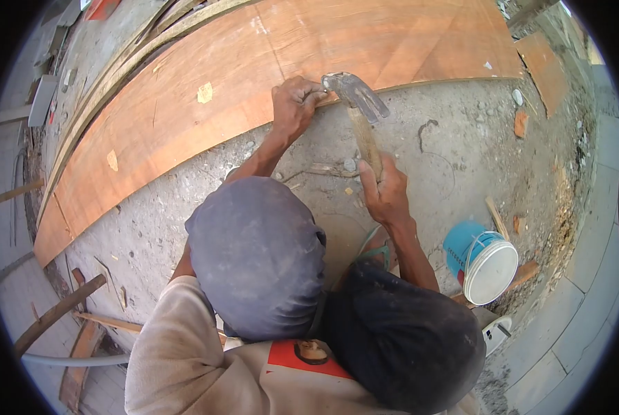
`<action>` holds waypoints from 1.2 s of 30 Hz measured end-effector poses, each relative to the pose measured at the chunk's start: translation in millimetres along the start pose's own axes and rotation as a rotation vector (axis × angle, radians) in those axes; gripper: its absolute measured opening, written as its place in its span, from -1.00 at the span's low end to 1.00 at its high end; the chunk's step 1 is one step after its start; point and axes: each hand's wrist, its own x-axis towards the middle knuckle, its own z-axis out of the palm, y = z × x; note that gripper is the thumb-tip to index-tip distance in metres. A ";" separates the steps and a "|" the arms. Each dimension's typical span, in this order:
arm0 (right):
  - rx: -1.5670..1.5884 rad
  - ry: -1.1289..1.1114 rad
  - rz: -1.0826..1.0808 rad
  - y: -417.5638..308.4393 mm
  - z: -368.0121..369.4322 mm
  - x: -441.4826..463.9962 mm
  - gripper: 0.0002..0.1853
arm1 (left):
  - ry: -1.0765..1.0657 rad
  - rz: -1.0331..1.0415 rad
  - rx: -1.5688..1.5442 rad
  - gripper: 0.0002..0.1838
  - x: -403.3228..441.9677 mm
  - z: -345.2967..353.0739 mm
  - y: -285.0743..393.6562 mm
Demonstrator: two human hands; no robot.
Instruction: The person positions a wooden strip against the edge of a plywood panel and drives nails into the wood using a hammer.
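Note:
A claw hammer with a metal head and a wooden handle is gripped in my right hand, near the lower end of the handle. Its head is over the near edge of a long plywood sheet, with the claw pointing right. My left hand rests at that same edge, thumb and fingers pinched together just left of the hammer head. Whatever sits between those fingertips is too small to make out.
A blue bucket with a white lid lies tipped on the rough concrete ground at right. Brick pieces, a plywood offcut and sticks lie around. Timber strips run along the sheet's far side. My bent knees fill the foreground.

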 end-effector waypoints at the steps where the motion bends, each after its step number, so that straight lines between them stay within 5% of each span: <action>1: -0.090 -0.054 0.040 10.3 1.7 3.4 -0.66 | 0.008 0.016 0.046 -0.90 -0.1 0.1 0.4; 6: -0.107 -0.138 0.175 -7.3 -2.7 10.0 -0.65 | -0.009 0.015 0.174 -0.90 0.5 -1.0 1.0; 12: 0.078 0.007 0.008 -29.7 -9.6 1.5 -0.64 | -0.005 0.061 0.200 -0.89 -0.8 0.7 0.7; 15: 0.008 0.021 -0.100 5.7 -0.3 9.5 -0.67 | 0.021 0.093 0.243 -0.89 -0.4 1.2 3.1; 18: -0.320 -0.183 0.090 27.0 0.1 20.6 -0.69 | 0.018 0.084 0.301 -0.91 2.9 -0.4 3.1; 24: 0.052 -0.042 0.061 -29.7 -10.5 4.6 -0.65 | -0.030 -0.017 0.038 -0.61 0.4 -12.3 6.3; 27: 0.077 0.100 -0.274 14.9 5.0 5.5 -0.66 | -0.060 -0.120 -0.049 -0.41 3.3 -18.2 9.7; 29: -0.351 -0.104 -0.054 36.4 10.1 17.2 -0.67 | 0.000 -0.051 -0.077 -0.38 2.6 -17.0 10.1; 33: -0.279 -0.189 0.135 13.8 2.2 25.8 -0.68 | 0.021 -0.005 -0.092 -0.38 1.1 -14.6 2.3; 36: -0.021 -0.028 -0.019 -19.2 0.2 13.4 -0.63 | 0.013 -0.043 -0.109 -0.38 1.7 -15.4 6.3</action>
